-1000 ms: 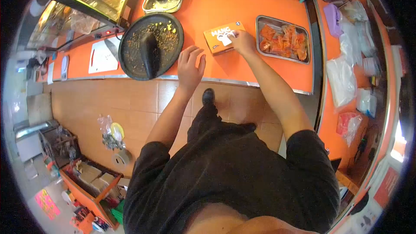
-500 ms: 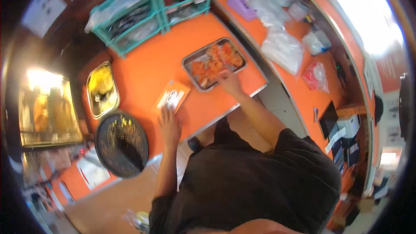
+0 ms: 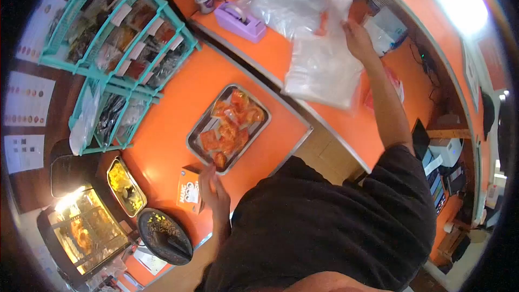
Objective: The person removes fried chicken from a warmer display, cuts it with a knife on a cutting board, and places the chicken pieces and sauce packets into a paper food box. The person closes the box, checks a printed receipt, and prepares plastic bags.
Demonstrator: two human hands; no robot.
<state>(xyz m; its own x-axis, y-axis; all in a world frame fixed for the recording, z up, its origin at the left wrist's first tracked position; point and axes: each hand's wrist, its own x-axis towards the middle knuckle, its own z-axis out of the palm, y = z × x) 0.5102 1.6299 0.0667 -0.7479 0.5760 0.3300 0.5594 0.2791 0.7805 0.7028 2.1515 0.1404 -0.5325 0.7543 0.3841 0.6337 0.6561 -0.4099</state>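
My right hand (image 3: 359, 42) is stretched out over the counter on the right. Its fingertips are pinched at the edge of a clear plastic bag (image 3: 339, 0), beside flat stacks of more clear bags (image 3: 319, 73). My left hand (image 3: 216, 197) is held with fingers extended and holds nothing. It is beside a small orange box (image 3: 189, 189) with white print, and I cannot tell whether they touch. Just beyond those fingers lies a metal tray (image 3: 194, 136) with several pieces of red-orange food (image 3: 230, 124), which look wrapped in clear film.
A purple tape dispenser (image 3: 240, 23) stands by the bags. Teal racks (image 3: 124, 78) with packets fill the far left. A metal tray of yellow food (image 3: 123, 184), a dark round pan (image 3: 165, 238) and a lit glass display case (image 3: 86, 227) are at left. A gap separates the two orange counters.
My right hand has left the food tray and moved right to the plastic bags. My left hand has come off the orange box's top to its side. The view has turned right.
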